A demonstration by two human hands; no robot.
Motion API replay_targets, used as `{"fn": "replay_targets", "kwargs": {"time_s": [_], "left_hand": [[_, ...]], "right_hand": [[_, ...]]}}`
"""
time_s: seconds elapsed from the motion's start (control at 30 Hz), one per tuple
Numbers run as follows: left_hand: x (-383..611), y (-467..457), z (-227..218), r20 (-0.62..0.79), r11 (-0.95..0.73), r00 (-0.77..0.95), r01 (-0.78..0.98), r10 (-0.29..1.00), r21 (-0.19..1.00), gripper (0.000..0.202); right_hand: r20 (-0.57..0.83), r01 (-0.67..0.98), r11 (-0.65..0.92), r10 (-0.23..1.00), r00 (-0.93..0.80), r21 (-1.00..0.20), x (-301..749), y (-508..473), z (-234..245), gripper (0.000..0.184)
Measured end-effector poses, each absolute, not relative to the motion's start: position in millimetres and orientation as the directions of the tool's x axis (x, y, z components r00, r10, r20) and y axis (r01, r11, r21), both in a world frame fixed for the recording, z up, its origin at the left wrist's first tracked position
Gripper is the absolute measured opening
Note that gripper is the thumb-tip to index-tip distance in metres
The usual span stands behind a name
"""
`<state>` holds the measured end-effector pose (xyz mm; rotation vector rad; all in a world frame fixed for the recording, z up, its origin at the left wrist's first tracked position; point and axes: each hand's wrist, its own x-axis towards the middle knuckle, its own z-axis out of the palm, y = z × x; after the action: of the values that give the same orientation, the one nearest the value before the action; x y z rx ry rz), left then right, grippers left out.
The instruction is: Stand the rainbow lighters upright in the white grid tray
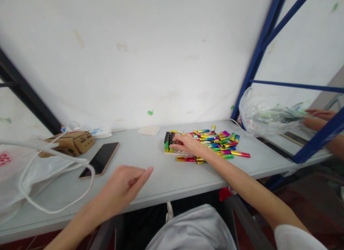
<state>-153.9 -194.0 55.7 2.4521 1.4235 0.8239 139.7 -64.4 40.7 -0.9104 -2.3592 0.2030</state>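
Black-topped upright lighters (166,146) could topple if the right hand (190,144), at their three o'clock, brushes them; its grip and that of the left hand (126,187) cannot be determined.

Loose lighters (241,154) = full-on shiny rainbow: yellow, red, purple, green, blue, lots of them multicoloured. Upright lighters (166,146): black tops, green and yellow bodies. Small tray (148,130) by wall: cream, grid pattern. Desk (145,185) light grey. Wall (150,56) white, green smudges. Phone (100,158) black, goldish edge. Box (77,144) brown, dark markings. Right-hand frame (256,63) blue af.
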Motion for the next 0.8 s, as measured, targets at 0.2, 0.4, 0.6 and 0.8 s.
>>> {"fn": "replay_targets", "kwargs": {"time_s": [0.2, 0.4, 0.6, 0.8], "left_hand": [[-94, -81, 83, 0.511, -0.513, 0.285, 0.767, 0.811, 0.386, 0.06], [-78, -8, 53, 0.562, -0.463, 0.134, 0.732, 0.816, 0.499, 0.055], [-103, -2, 30, 0.486, -0.516, 0.242, 0.636, 0.84, 0.574, 0.033], [-118, -8, 19, 0.396, -0.409, 0.169, 0.623, 0.902, 0.666, 0.046]], "right_hand": [[0.421, 0.704, 0.689, 0.698, -0.579, -0.174, 133, -61, 33, 0.05], [0.56, 0.776, 0.583, 0.737, -0.379, -0.241, 171, -50, 45, 0.065], [0.567, 0.882, 0.36, 0.813, -0.135, -0.306, 239, -15, 44, 0.059], [0.469, 0.884, 0.4, 0.846, -0.254, -0.243, 245, 8, 36, 0.043]]}}
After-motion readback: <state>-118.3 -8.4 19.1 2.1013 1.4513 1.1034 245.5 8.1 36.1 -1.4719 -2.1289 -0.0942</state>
